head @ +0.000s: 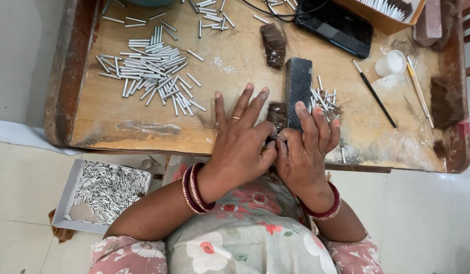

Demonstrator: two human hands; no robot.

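Note:
My left hand (241,137) lies near the front edge of a low wooden table (103,109), fingers spread, a ring on one finger, thumb tip pressed toward my right hand. My right hand (306,144) sits beside it, thumb and forefinger pinched together on something too small to make out. Just beyond the fingertips lies a tuft of dark brown hair (277,115) against a dark grey rectangular block (298,86). A small heap of short silver metal tubes (323,99) lies right of the block, by my right fingers.
A large pile of silver tubes (151,68) covers the table's left half. Another hair tuft (273,44) lies further back, near a black tablet (336,23). Two thin brushes (374,94), a small white cup (391,62) and a hair clump (444,101) sit right. A tube-filled box (104,192) rests on the floor.

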